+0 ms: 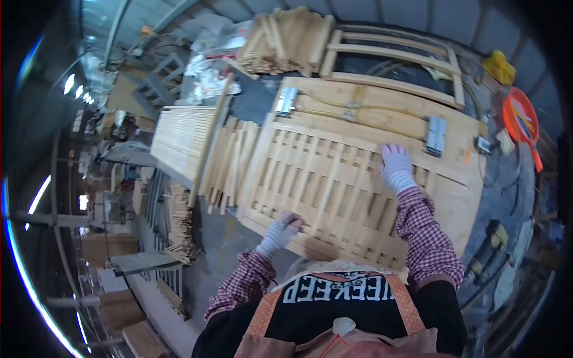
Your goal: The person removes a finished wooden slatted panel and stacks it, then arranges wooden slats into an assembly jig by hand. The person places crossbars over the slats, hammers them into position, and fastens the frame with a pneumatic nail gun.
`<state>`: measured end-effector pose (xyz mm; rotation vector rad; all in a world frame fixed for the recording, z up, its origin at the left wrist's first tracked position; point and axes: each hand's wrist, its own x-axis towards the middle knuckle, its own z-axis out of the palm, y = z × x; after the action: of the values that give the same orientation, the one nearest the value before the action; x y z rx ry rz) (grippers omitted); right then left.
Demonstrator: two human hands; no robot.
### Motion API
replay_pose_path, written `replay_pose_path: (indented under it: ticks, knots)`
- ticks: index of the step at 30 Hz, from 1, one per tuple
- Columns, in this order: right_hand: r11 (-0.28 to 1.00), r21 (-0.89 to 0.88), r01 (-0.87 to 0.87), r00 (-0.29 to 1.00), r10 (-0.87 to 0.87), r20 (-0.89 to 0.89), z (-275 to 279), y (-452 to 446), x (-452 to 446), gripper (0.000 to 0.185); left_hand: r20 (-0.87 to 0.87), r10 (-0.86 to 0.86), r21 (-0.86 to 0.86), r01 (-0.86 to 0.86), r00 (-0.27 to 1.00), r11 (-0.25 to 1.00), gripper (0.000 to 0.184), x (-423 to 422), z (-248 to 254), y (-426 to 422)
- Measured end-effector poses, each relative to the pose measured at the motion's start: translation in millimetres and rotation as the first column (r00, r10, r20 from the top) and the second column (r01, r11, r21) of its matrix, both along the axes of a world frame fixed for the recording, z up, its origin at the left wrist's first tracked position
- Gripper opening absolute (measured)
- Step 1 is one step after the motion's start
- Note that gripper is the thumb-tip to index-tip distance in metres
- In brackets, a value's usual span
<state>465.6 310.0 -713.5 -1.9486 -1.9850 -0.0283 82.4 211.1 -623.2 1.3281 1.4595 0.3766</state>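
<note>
A pale wooden slatted panel (332, 185) lies on a plywood work board (453, 203) in front of me. My right hand (396, 163), in a light glove with bare fingertips, reaches to the panel's far rail. Its fingers lie stretched over the slat ends there. My left hand (279, 234), gloved the same way, is by the near rail with its fingers curled in. Whether anything is between those fingers is hidden. Two metal clamp-like blocks (436, 136) (286, 102) sit on the board beyond the panel, with yellowish hoses near them.
Loose wooden slats (230, 161) stand in a row to the left, beside a stack of pale strips (184, 140). A wooden frame (394, 56) and a pile of sticks (286, 42) lie at the back. An orange basin (520, 113) and a yellow bag (500, 67) are on the right.
</note>
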Motion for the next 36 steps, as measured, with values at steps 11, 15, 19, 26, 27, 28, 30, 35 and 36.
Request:
replay_pose_path:
  ticks: [11,15,19,26,27,28,30,35,36]
  knots:
    - [0.851,-0.500,0.159,0.956,-0.006,0.293,34.2,56.7,-32.1,0.019,-0.144,0.303,0.218,-0.269,0.942,0.938,0.026,-101.0,4.8,-28.5]
    - [0.877,-0.436,0.204,0.939,-0.049,0.341,33.0,54.7,-37.3,0.020,0.023,0.392,0.612,-0.323,0.920,0.722,0.031,-142.5,0.4,33.2]
    - [0.900,-0.388,0.199,0.914,-0.028,0.404,20.1,50.3,-36.4,0.020,0.198,0.361,0.566,-0.408,0.911,0.716,0.035,-174.1,-47.2,105.4]
    - [0.752,-0.611,0.246,0.904,0.050,0.425,37.3,59.3,-34.3,0.027,-0.155,0.272,0.639,-0.113,0.950,0.761,0.033,-115.7,-21.2,176.1]
    - [0.898,-0.431,0.087,0.911,0.104,0.400,2.4,49.9,-1.1,0.025,-0.189,0.212,0.596,-0.059,0.959,0.801,0.029,-104.0,-7.9,180.2]
    - [0.939,-0.344,-0.025,0.923,0.154,0.353,-31.2,44.7,33.0,0.027,-0.184,0.204,0.730,-0.005,0.962,0.684,0.032,-97.3,-10.2,181.8]
    - [0.822,-0.552,0.139,0.915,0.107,0.389,41.7,58.2,-11.7,0.026,-0.154,0.166,0.791,0.021,0.974,0.611,0.033,-98.3,-8.4,186.4]
    - [0.948,-0.310,0.075,0.894,0.074,0.441,115.6,13.0,-31.5,0.021,-0.126,0.313,0.445,-0.228,0.941,0.866,0.024,-122.6,-38.7,170.5]
    - [0.943,-0.267,0.198,0.845,-0.027,0.534,126.1,9.7,-40.3,0.023,0.109,0.364,0.493,-0.369,0.925,0.788,0.031,-113.3,-33.5,171.1]
